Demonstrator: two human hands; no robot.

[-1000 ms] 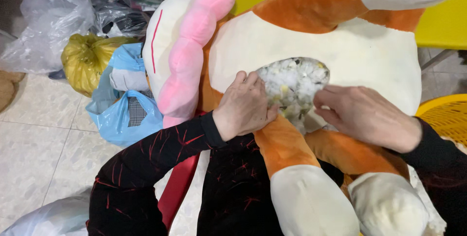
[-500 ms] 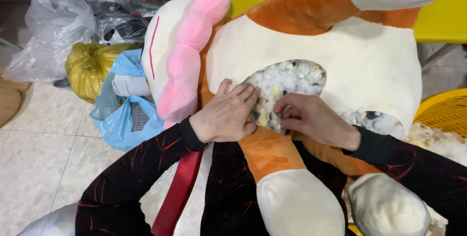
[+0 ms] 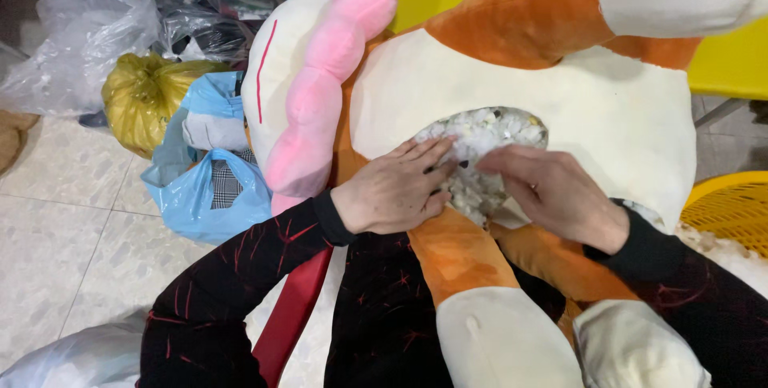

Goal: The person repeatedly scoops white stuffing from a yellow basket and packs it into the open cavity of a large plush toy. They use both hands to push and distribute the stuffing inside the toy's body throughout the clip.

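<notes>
Orange and cream plush toy [image 3: 512, 92] is lying across the person's lap, its belly seam gaping over a pocket of white stuffing [image 3: 480, 140]. Left hand [image 3: 396, 188] is resting flat on the near lip of the opening, fingers spread and holding nothing; right hand [image 3: 552, 192] is curling its fingertips into the filling at the other lip, though I cannot tell whether it is pinching any. Pressing well here probably means keeping both lips steady while working the filling evenly inward, so nothing is spilling out. Beside the toy on the tiled floor [image 3: 56, 236], a blue plastic bag [image 3: 200, 196] is holding folded checked cloth, a yellow bag [image 3: 144, 96] is sitting knotted shut, and a yellow basket [image 3: 732, 204] at the right is showing loose white stuffing beside it.
</notes>
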